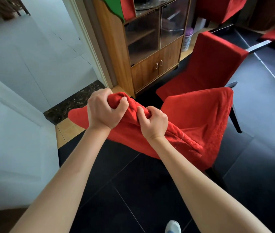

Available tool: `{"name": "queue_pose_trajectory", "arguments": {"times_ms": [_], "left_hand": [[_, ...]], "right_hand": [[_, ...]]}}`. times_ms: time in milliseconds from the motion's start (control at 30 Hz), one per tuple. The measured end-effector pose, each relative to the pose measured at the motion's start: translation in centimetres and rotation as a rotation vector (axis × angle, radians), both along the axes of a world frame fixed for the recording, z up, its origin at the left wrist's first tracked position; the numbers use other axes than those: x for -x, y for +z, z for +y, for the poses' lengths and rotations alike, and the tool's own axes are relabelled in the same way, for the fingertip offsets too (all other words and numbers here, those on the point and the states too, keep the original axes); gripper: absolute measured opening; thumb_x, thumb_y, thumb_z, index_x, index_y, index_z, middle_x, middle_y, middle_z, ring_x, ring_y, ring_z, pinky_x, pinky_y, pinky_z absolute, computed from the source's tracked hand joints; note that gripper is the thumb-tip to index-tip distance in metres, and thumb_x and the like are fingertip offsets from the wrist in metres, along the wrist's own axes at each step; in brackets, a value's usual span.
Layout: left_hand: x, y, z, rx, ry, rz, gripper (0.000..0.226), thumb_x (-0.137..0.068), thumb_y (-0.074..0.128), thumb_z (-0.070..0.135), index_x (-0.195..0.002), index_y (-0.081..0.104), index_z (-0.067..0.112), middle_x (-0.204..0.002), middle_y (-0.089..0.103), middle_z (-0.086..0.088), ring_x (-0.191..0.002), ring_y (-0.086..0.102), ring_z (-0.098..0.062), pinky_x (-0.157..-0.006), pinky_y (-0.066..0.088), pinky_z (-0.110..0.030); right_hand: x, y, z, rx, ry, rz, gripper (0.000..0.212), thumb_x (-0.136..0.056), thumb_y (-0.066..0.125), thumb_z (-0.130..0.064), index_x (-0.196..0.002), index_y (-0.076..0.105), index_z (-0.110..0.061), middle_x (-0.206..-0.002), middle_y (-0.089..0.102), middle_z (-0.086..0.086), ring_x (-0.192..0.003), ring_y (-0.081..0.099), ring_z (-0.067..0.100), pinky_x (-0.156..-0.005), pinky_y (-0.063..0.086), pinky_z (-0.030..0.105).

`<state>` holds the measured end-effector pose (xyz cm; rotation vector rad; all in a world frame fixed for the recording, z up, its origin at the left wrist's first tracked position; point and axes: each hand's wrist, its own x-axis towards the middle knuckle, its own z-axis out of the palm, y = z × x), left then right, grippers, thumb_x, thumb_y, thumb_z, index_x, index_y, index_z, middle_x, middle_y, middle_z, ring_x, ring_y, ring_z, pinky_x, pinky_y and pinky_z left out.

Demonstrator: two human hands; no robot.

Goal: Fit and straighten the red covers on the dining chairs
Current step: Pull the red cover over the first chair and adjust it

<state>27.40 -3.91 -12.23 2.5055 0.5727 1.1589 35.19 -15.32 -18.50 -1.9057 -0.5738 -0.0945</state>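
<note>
A red cover (199, 118) lies loosely over the near dining chair, bunched into a thick roll along the top of its backrest. My left hand (104, 110) grips the left end of that roll, fingers curled round the cloth. Close beside it, my right hand (154, 122) pinches the bunched cloth a little lower. A flap of the cover (77, 115) sticks out to the left past my left wrist. Behind stands a second chair (212, 63) with a smooth red cover fitted on back and seat.
A wooden cabinet (150, 68) with glass doors stands behind the chairs. A white door and wall (15, 115) close off the left. Dark floor tiles (141, 190) spread underneath, with my shoe (172, 227) at the bottom edge. More red-covered chairs (220, 7) sit at the far right.
</note>
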Motion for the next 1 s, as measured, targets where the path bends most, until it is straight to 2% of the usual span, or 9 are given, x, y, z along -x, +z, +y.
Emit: {"name": "queue_pose_trajectory", "arguments": {"times_ms": [67,200,467,600,800,1000], "left_hand": [[-0.1,0.1,-0.5,0.014,-0.011,0.004,0.035,-0.078,0.048,0.047,-0.060,0.041,0.018,-0.056,0.041,0.005,-0.052,0.038,-0.013,-0.053,0.023,-0.014],[-0.1,0.4,-1.2,0.031,-0.014,0.011,0.034,-0.079,0.049,0.047,-0.061,0.043,0.019,-0.056,0.043,0.005,-0.052,0.039,-0.012,-0.054,0.022,-0.009],[-0.9,1.0,-4.1,0.013,-0.038,0.028,0.036,-0.080,0.049,0.049,-0.063,0.045,0.018,-0.058,0.045,0.002,-0.054,0.042,-0.014,-0.056,0.026,-0.019],[-1.3,1.5,-5.9,0.005,-0.023,0.037,0.035,-0.079,0.048,0.048,-0.063,0.044,0.018,-0.058,0.044,0.003,-0.055,0.041,-0.015,-0.059,0.028,-0.021],[-2.3,2.5,-10.0,-0.016,-0.011,0.068,0.038,-0.079,0.047,0.050,-0.064,0.046,0.016,-0.060,0.046,0.001,-0.057,0.044,-0.016,-0.060,0.032,-0.024],[-3.5,3.2,-14.7,-0.053,-0.013,0.085,0.037,-0.078,0.047,0.051,-0.064,0.045,0.017,-0.060,0.045,0.001,-0.057,0.043,-0.016,-0.061,0.031,-0.024]], "right_hand": [[0.1,0.4,-0.4,-0.003,0.002,0.011,0.053,-0.080,0.037,-0.060,-0.053,0.049,-0.016,-0.049,0.045,-0.003,-0.049,0.046,0.018,-0.061,0.044,0.043],[0.1,0.5,-1.2,-0.003,-0.005,0.022,0.053,-0.080,0.035,-0.060,-0.053,0.046,-0.016,-0.049,0.044,-0.004,-0.049,0.044,0.016,-0.061,0.043,0.041],[-0.5,0.7,-3.9,-0.045,-0.026,0.025,0.055,-0.082,0.035,-0.060,-0.055,0.051,-0.014,-0.051,0.048,-0.001,-0.050,0.043,0.014,-0.059,0.040,0.037],[-0.9,1.2,-5.7,-0.049,-0.002,0.033,0.054,-0.081,0.035,-0.059,-0.056,0.050,-0.014,-0.052,0.048,0.000,-0.052,0.045,0.017,-0.062,0.044,0.043],[-1.6,1.8,-9.7,-0.061,0.031,0.084,0.057,-0.080,0.032,-0.060,-0.062,0.056,-0.011,-0.059,0.053,0.001,-0.062,0.051,0.020,-0.074,0.045,0.050],[-2.5,2.3,-14.2,-0.094,0.036,0.092,0.059,-0.081,0.032,-0.059,-0.063,0.055,-0.009,-0.061,0.053,0.002,-0.062,0.050,0.020,-0.073,0.045,0.051]]}}
